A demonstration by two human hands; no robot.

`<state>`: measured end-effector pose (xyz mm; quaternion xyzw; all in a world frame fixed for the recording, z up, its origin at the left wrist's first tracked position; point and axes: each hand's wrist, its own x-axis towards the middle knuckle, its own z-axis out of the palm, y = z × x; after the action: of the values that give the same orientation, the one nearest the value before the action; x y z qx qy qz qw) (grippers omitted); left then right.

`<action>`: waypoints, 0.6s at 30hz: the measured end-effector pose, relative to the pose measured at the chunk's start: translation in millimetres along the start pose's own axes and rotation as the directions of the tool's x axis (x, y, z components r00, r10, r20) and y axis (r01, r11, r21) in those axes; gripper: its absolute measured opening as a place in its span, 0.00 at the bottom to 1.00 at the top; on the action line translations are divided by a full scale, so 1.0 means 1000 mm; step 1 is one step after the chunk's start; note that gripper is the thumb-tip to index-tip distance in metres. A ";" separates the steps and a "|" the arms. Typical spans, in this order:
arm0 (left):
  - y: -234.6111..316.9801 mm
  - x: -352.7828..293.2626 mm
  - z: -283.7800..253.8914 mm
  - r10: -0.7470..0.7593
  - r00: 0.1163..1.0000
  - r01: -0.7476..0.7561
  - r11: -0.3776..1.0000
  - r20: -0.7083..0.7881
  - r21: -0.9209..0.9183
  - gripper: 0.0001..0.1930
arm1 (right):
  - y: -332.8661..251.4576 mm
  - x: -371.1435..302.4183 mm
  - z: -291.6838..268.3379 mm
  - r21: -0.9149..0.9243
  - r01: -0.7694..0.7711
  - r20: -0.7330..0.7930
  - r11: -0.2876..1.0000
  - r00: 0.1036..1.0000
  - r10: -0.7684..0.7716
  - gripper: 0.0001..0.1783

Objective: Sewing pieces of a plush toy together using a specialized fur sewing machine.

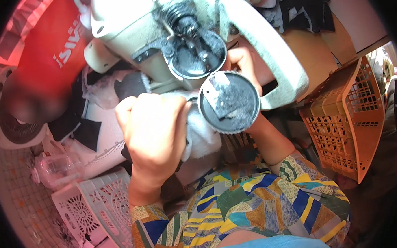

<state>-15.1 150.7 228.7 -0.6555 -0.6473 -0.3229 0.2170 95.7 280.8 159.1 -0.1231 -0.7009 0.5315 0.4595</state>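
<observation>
A pale industrial sewing machine [130, 20] with an open round dark metal cup [197, 56] stands in front of me. Below the cup sits a toothed round metal disc [233, 104], dusted with white lint. Left of the disc, my left hand [153, 122] is closed, knuckles up, on a piece of white fluffy fabric [203, 135] that hangs down beside its thumb. My right hand [245, 65] reaches up behind the disc, beside the machine's pale curved arm [271, 53]. The disc covers most of its fingers, so its grip does not show.
An orange plastic basket [333, 126] stands at right, a white plastic basket [94, 197] at lower left. Dark fabric pieces [86, 132] and a clear plastic container [59, 169] lie left. A blurred red thing [51, 64] fills the upper left. More dark scraps [309, 6] lie upper right.
</observation>
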 end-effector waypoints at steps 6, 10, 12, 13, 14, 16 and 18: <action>-0.001 0.019 -0.011 0.010 0.996 -0.007 1.000 -0.084 0.030 0.11 | 0.019 0.014 0.007 -0.010 0.122 -0.042 0.993 0.992 -0.122 0.13; -0.005 0.026 -0.013 0.084 0.995 -0.083 0.996 -0.049 0.029 0.13 | 0.022 0.017 0.002 0.064 0.151 -0.013 0.986 0.989 -0.151 0.13; -0.005 0.030 -0.013 0.105 0.994 -0.104 0.994 -0.036 0.026 0.13 | 0.035 0.017 0.006 0.162 0.199 -0.024 0.966 0.980 -0.198 0.18; -0.005 0.032 -0.013 0.115 0.993 -0.114 0.993 -0.031 0.024 0.14 | 0.039 0.018 0.008 0.211 0.222 -0.029 0.952 0.975 -0.221 0.20; -0.004 0.034 -0.014 0.120 0.993 -0.120 0.993 -0.010 0.008 0.14 | 0.037 0.016 0.008 0.271 0.207 -0.051 0.940 0.978 -0.201 0.18; -0.004 0.037 -0.014 0.128 0.991 -0.128 0.992 0.027 -0.025 0.13 | 0.031 0.018 0.003 0.276 0.184 -0.013 0.943 0.982 -0.188 0.10; -0.006 0.040 -0.015 0.131 0.989 -0.129 0.991 0.061 -0.040 0.14 | 0.027 0.018 -0.002 0.271 0.166 0.033 0.948 0.983 -0.182 0.06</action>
<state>-24.6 168.8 266.5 -0.7100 -0.6040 -0.2985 0.2050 79.0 305.1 145.0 0.0176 -0.6440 0.5817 0.4966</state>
